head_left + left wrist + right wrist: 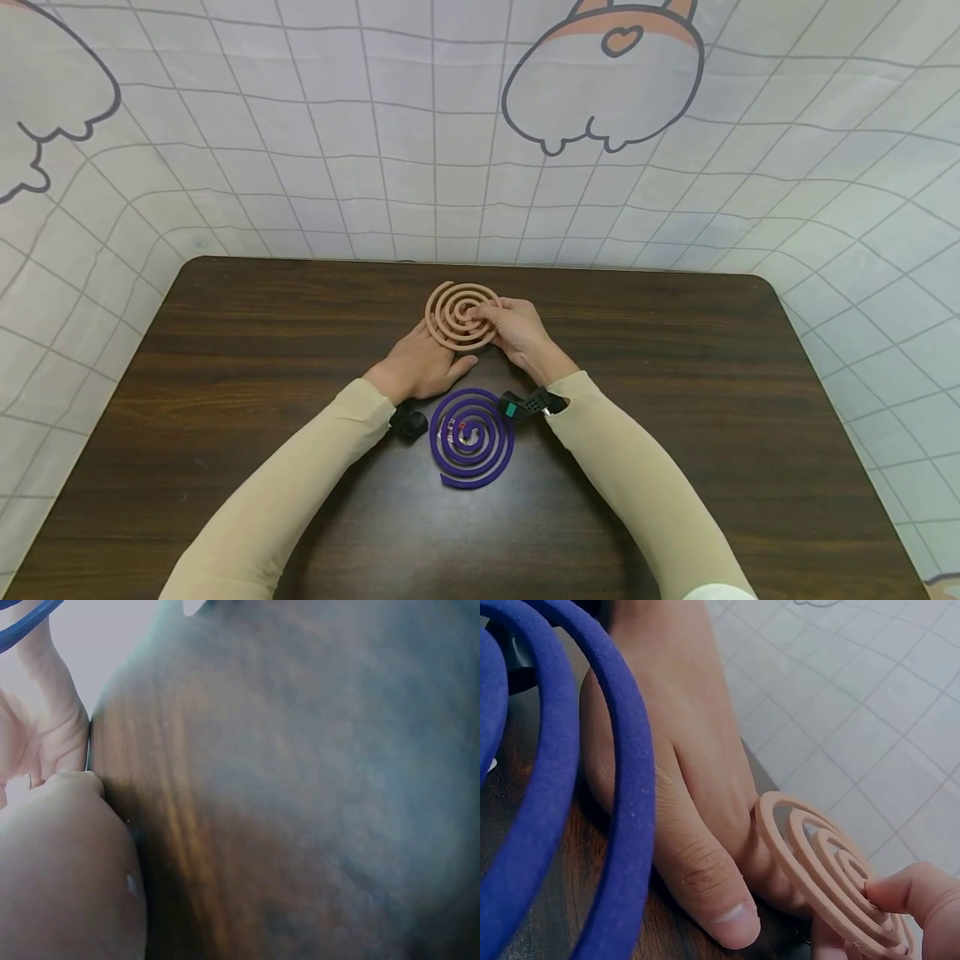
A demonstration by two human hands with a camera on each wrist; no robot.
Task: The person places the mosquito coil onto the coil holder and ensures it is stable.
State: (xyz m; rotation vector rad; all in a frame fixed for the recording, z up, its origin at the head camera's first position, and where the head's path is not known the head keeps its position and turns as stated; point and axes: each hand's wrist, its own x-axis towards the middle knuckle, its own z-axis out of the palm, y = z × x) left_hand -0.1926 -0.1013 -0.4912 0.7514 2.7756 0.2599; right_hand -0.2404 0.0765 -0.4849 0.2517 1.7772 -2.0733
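A tan spiral mosquito coil (pixel 450 317) is pinched near its centre by the thumb and fingers of my right hand (pixel 521 332). My left hand (pixel 422 364) lies on the table with its thumb stretched out; the tan coil covers its fingertips in the head view. In the right wrist view, the tan coil (pixel 804 859) tilts with its edge right at the left hand (pixel 694 810). Between my wrists is a purple spiral coil (pixel 470 432), with something white and red showing through its middle. Its rings (pixel 634 787) loom large in the right wrist view.
Beneath everything is a dark brown wooden table (pixel 225 375). A white grid-patterned cloth (pixel 390 192) rises behind its far edge and along both sides. Black wrist cameras sit on both wrists, the right one (pixel 517 407) overlapping the purple coil's edge.
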